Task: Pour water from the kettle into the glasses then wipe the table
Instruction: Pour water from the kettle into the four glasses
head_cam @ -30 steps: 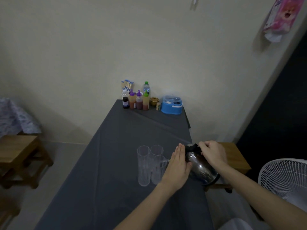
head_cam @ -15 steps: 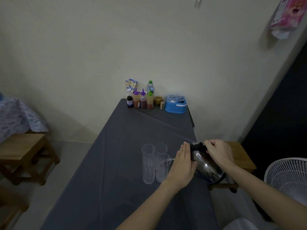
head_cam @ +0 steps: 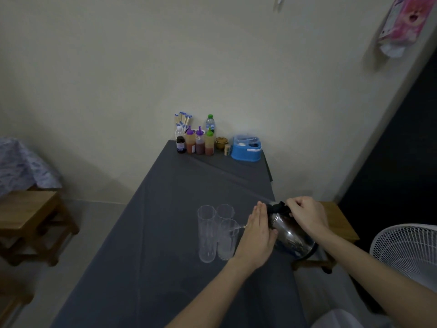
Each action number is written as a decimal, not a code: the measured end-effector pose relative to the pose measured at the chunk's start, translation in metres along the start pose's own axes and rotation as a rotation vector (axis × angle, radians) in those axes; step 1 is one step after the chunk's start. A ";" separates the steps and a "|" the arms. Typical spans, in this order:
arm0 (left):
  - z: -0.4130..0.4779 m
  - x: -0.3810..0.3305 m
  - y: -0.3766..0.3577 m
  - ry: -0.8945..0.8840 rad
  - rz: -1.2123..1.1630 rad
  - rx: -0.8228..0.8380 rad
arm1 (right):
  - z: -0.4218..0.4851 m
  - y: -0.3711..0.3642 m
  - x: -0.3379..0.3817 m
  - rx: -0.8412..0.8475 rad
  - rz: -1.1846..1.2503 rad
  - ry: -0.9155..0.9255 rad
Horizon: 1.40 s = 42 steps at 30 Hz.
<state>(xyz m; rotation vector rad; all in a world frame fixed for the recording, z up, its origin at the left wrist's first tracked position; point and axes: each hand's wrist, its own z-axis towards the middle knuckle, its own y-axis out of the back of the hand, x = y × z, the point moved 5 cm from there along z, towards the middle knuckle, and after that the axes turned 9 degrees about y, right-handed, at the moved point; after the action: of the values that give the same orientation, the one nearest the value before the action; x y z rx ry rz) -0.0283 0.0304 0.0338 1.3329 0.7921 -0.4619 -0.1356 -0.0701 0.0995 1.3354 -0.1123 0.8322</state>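
Observation:
A shiny steel kettle [head_cam: 289,234] with a black top is tilted to the left over the grey-clothed table [head_cam: 165,233]. My right hand [head_cam: 305,215] grips its black handle from above. My left hand [head_cam: 256,234] lies flat against the kettle's left side, fingers straight. A thin stream of water runs from the spout into the nearest clear glass [head_cam: 227,240]. A taller glass [head_cam: 207,233] stands to its left and a third glass [head_cam: 224,210] behind. The three glasses touch one another.
Sauce bottles [head_cam: 199,144], a water bottle [head_cam: 210,123], a small brown pot [head_cam: 221,142] and a blue container [head_cam: 246,152] line the table's far end by the wall. Wooden stools stand at left [head_cam: 30,216] and right [head_cam: 338,223]. A white fan [head_cam: 409,249] is at the right.
The kettle has stayed tilted over the same glass with both hands holding their places. The whole view has shifted slightly as my head moved.

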 end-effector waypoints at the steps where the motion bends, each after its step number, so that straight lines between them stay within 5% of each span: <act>1: 0.001 0.000 0.000 0.000 0.001 -0.006 | 0.001 0.000 0.000 0.000 -0.007 -0.004; 20: 0.002 0.001 0.000 0.007 0.071 0.045 | -0.009 -0.007 -0.010 -0.022 0.082 -0.061; 42: 0.006 -0.001 0.020 -0.165 0.395 0.085 | -0.053 -0.038 -0.031 -0.205 0.627 -0.475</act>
<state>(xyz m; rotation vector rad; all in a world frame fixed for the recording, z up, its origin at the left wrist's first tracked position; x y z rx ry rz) -0.0136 0.0284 0.0485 1.4682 0.3626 -0.2881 -0.1558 -0.0372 0.0380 1.2909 -1.0037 0.9690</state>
